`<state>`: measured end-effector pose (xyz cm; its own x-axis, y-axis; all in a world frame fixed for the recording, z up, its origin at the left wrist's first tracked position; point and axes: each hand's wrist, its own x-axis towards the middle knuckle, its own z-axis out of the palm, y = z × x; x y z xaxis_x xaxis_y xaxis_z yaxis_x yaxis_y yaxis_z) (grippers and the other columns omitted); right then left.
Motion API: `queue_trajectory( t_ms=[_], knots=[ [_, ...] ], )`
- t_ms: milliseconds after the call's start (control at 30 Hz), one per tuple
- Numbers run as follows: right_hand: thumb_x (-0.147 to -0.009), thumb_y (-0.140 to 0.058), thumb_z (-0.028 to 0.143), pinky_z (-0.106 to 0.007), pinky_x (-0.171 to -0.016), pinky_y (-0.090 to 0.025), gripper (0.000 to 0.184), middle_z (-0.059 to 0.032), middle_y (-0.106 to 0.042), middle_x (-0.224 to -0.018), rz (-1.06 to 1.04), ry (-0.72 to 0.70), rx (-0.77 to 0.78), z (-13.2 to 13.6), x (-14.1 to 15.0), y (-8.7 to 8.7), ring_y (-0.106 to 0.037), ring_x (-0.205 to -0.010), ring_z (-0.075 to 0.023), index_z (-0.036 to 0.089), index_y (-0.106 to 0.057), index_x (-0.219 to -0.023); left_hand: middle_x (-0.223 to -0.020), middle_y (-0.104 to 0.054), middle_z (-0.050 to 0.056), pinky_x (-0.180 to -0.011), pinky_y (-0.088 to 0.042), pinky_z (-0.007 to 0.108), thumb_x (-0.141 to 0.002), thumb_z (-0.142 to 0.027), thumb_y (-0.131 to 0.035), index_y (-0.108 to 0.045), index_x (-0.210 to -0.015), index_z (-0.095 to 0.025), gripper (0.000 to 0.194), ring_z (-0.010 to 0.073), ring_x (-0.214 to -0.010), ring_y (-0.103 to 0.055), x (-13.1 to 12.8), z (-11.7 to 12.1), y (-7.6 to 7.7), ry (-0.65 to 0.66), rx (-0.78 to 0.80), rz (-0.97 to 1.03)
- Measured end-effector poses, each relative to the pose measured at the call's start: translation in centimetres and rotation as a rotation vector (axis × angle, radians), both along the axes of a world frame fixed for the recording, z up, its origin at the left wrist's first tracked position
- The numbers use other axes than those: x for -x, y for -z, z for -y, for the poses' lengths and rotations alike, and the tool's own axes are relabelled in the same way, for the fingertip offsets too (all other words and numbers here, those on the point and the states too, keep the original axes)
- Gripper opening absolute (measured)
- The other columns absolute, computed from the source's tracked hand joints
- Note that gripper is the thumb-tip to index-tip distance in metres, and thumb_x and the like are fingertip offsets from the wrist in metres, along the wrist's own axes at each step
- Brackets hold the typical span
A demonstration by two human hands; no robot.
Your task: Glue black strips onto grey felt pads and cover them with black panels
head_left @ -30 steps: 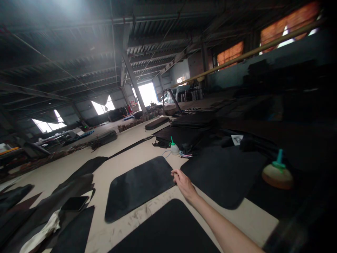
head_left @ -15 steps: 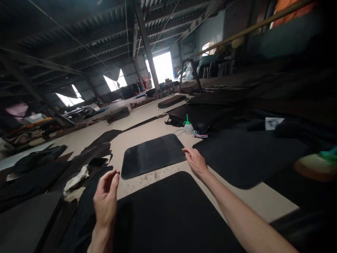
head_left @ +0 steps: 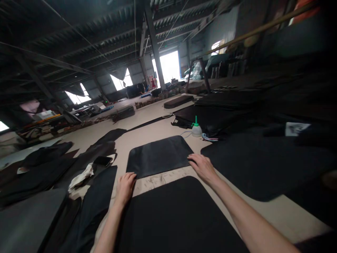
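A thin black panel with rounded corners lies on the beige table. At its near left corner, my left hand has its fingers closed on the edge. My right hand has curled fingers at the near right corner, with the fingertips on the edge. Some of the fingertips are hidden. Nearer to me, between my forearms, lies a larger black sheet. A wide black sheet lies to the right of my right hand.
Behind the panel stands a squeeze bottle with a green nozzle, beside thin cords. To the left are a phone, a crumpled white cloth and black sheets. Stacked black pieces sit further back on the table.
My left hand has come into view and moved right onto the panel's near left corner. My right hand stays at the near right corner. The view has swung to the left.
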<state>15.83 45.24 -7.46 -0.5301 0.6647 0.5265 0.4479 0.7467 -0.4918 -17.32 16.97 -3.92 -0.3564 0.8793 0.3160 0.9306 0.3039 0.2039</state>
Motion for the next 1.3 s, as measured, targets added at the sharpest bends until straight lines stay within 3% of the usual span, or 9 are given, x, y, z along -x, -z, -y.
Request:
queue_trajectory(
  t_ms=[100,233,367,467,633,833,967,1300],
  knots=[
    [-0.094,-0.052,0.025,-0.042,-0.096,-0.038,0.021,-0.0059,-0.067,-0.122,0.019,0.01,-0.012,0.2,-0.1,-0.2,-0.057,-0.115,-0.0239,0.026,-0.069,-0.108,-0.124,-0.069,0.009,-0.102,-0.04,0.047,-0.094,-0.027,-0.047,-0.071,-0.113,-0.022,0.031,0.0284,-0.115,-0.059,0.6,0.1,0.2,0.008,0.005,-0.03],
    [-0.094,-0.053,0.024,-0.041,-0.095,-0.04,0.019,-0.0059,-0.067,-0.12,0.029,0.027,-0.015,0.2,0.0,-0.3,-0.058,-0.113,-0.0232,0.025,-0.069,-0.104,-0.125,-0.069,0.006,-0.105,-0.041,0.044,-0.092,-0.03,-0.046,-0.071,-0.112,-0.026,0.032,0.0267,-0.117,-0.06,1.6,0.1,1.6,-0.034,0.026,-0.069],
    [-0.093,-0.054,0.024,-0.041,-0.098,-0.039,0.019,-0.0067,-0.067,-0.121,0.028,0.025,0.001,0.1,0.0,-0.2,-0.057,-0.115,-0.0235,0.024,-0.069,-0.104,-0.127,-0.068,0.005,-0.107,-0.042,0.043,-0.09,-0.039,-0.046,-0.073,-0.102,-0.027,0.032,0.0268,-0.121,-0.058,2.3,-0.1,2.4,-0.075,-0.046,0.001],
    [-0.093,-0.054,0.023,-0.041,-0.097,-0.04,0.019,-0.0061,-0.066,-0.121,0.031,0.018,0.012,0.1,0.0,-0.2,-0.058,-0.113,-0.023,0.025,-0.069,-0.104,-0.132,-0.063,0.009,-0.108,-0.043,0.043,-0.087,-0.05,-0.043,-0.073,-0.098,-0.024,0.042,0.0302,-0.125,-0.055,3.0,0.0,2.2,-0.197,-0.101,0.092],
    [-0.093,-0.053,0.021,-0.041,-0.096,-0.04,0.018,-0.0062,-0.066,-0.119,0.035,0.02,0.013,0.3,-0.1,-0.5,-0.057,-0.112,-0.0237,0.025,-0.068,-0.103,-0.128,-0.062,0.018,-0.105,-0.044,0.048,-0.089,-0.061,-0.031,-0.058,-0.13,-0.014,0.068,0.0361,-0.123,-0.056,4.8,0.5,1.5,-0.499,0.014,0.21],
    [-0.093,-0.053,0.018,-0.04,-0.094,-0.04,0.018,-0.0056,-0.067,-0.118,0.035,0.032,0.009,0.6,-0.1,-0.9,-0.057,-0.112,-0.0232,0.024,-0.067,-0.102,-0.12,-0.07,0.014,-0.098,-0.048,0.046,-0.088,-0.065,-0.034,-0.052,-0.135,-0.018,0.069,0.0364,-0.115,-0.063,5.6,0.3,0.9,-0.567,0.139,0.309],
    [-0.093,-0.053,0.018,-0.04,-0.093,-0.039,0.018,-0.0056,-0.066,-0.118,0.029,0.033,0.009,0.6,-0.1,-0.8,-0.057,-0.111,-0.0231,0.024,-0.067,-0.103,-0.115,-0.073,0.01,-0.092,-0.052,0.047,-0.086,-0.067,-0.038,-0.057,-0.126,-0.024,0.062,0.0372,-0.109,-0.067,5.7,-0.1,0.6,-0.604,0.119,0.366],
    [-0.092,-0.053,0.017,-0.039,-0.095,-0.039,0.018,-0.0054,-0.066,-0.116,0.015,0.027,0.014,0.8,-0.2,-0.9,-0.057,-0.11,-0.0232,0.024,-0.067,-0.102,-0.111,-0.074,0.009,-0.082,-0.055,0.044,-0.079,-0.067,-0.047,-0.062,-0.112,-0.027,0.053,0.0357,-0.106,-0.068,6.6,-0.5,0.4,-0.682,0.114,0.4]
  ],
)
